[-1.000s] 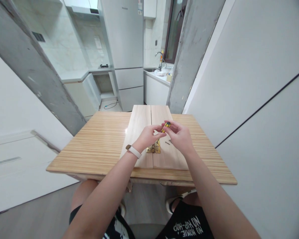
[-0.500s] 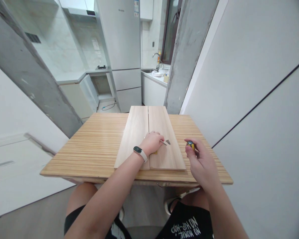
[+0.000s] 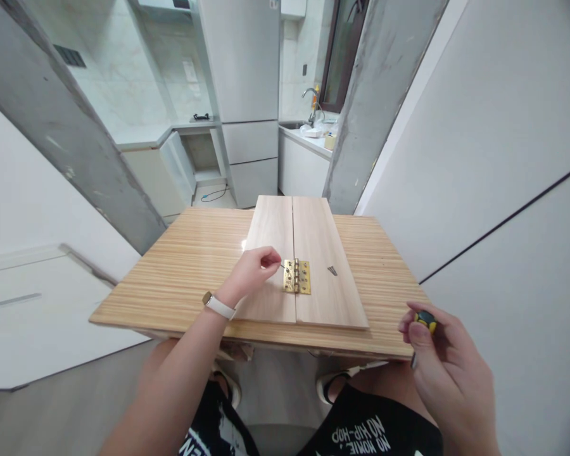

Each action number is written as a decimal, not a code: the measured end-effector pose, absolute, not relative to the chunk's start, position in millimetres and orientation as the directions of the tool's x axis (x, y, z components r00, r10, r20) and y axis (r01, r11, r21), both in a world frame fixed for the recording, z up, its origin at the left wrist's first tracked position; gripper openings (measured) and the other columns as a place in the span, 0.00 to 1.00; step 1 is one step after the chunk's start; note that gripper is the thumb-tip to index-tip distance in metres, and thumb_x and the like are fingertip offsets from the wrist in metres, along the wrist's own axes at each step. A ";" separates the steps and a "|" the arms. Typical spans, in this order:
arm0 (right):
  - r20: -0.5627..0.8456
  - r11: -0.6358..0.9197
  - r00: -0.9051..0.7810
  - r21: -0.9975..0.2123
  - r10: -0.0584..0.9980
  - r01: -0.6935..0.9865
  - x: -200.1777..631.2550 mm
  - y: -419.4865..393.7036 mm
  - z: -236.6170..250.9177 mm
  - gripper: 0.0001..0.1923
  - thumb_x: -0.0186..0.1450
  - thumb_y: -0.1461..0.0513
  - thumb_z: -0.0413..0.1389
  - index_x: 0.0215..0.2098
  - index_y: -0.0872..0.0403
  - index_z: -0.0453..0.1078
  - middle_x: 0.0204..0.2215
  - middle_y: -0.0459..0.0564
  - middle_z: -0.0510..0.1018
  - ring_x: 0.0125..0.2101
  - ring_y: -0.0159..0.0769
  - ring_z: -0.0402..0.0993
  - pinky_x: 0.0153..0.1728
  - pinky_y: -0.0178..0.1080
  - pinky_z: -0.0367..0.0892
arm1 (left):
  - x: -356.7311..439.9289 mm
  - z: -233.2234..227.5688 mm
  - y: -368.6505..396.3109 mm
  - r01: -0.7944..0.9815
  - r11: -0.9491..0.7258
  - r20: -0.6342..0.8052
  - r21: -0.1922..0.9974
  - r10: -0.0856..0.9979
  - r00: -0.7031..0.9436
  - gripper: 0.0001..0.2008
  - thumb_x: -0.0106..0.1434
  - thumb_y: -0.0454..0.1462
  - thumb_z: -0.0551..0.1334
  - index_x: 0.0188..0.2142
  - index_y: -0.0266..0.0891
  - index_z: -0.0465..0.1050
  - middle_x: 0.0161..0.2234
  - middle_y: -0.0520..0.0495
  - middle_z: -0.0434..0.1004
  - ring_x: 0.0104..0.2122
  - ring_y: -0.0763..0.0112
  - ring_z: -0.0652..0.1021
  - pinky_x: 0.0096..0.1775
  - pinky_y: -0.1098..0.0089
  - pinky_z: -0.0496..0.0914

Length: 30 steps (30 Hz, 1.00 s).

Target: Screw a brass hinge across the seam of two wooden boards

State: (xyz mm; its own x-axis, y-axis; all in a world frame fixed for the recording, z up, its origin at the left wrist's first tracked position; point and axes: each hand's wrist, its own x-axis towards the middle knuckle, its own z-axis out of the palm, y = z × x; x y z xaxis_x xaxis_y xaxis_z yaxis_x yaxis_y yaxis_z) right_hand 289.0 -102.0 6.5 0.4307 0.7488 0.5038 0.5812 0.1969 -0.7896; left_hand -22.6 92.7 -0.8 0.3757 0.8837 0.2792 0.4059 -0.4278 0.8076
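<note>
My left hand (image 3: pixel 259 269) pinches a small screw (image 3: pixel 282 265) just left of the brass hinge (image 3: pixel 297 277). That hinge lies open and flat across the seam between two pale wooden boards, one on the left (image 3: pixel 267 297) and one on the right (image 3: pixel 330 304). Dark dots show on both leaves; I cannot tell which are holes and which are screw heads. Several loose screws (image 3: pixel 332 270) lie on the right board. Out beyond the table's right front corner, my right hand (image 3: pixel 449 354) is closed around a screwdriver (image 3: pixel 425 321) with a black and yellow handle, its shaft mostly hidden.
The boards rest on a wood-grain table (image 3: pixel 190 266), whose front edge is close to my knees. A white panel wall (image 3: pixel 503 158) stands at the right. Behind the table are a fridge (image 3: pixel 251 142) and a sink counter (image 3: pixel 304 158).
My left hand has moved left from the loose screws with one screw, uncovering the hinge. My right hand has moved right and nearer to me with the screwdriver. The view has shifted slightly.
</note>
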 end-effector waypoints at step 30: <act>0.418 0.356 0.231 -0.896 0.879 0.265 214.2 -35.2 35.9 0.15 0.74 0.51 0.56 0.53 0.47 0.74 0.34 0.49 0.75 0.32 0.39 0.71 0.33 0.42 0.67 | 3.3 -41.3 82.6 0.414 -0.420 0.279 0.808 0.891 0.358 0.08 0.69 0.33 0.64 0.41 0.41 0.83 0.40 0.47 0.87 0.40 0.64 0.84 0.45 0.65 0.76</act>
